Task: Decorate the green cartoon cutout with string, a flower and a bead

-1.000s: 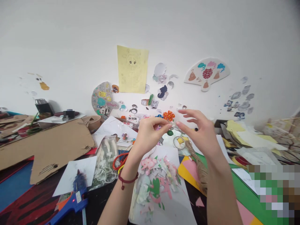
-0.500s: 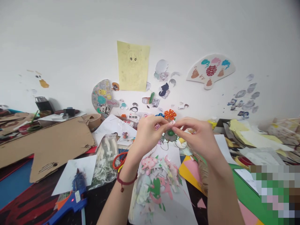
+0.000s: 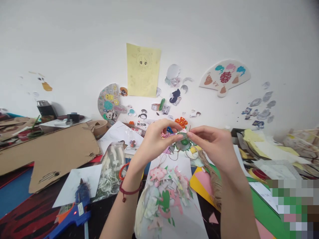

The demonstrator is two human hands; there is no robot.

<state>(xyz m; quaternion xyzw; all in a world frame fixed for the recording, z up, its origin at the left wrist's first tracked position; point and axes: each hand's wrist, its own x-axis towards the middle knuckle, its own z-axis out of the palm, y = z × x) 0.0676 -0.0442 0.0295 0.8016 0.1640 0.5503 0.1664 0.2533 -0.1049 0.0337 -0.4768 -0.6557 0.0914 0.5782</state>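
Above the middle of the table, my left hand (image 3: 159,136) pinches the left side of a small grey-green craft piece (image 3: 179,144) with a shiny green bead at its centre. My right hand (image 3: 210,139) is closed at the piece's upper right, fingertips pressed together around a thin cord end that sticks up. Orange bead flowers (image 3: 181,122) show just behind the fingers. Below the hands, pink, white and green paper scraps (image 3: 165,199) lie on a white sheet (image 3: 189,225).
At the lower left lies a blue glue gun (image 3: 79,212) with a red light lit. Brown cardboard (image 3: 67,149) covers the left side. A bag of white cords (image 3: 112,172), a twine roll (image 3: 214,186) and a phone (image 3: 263,194) are close to my arms.
My hands have moved slightly apart, the right one shifting right. More of the craft piece and its green bead now shows between them.
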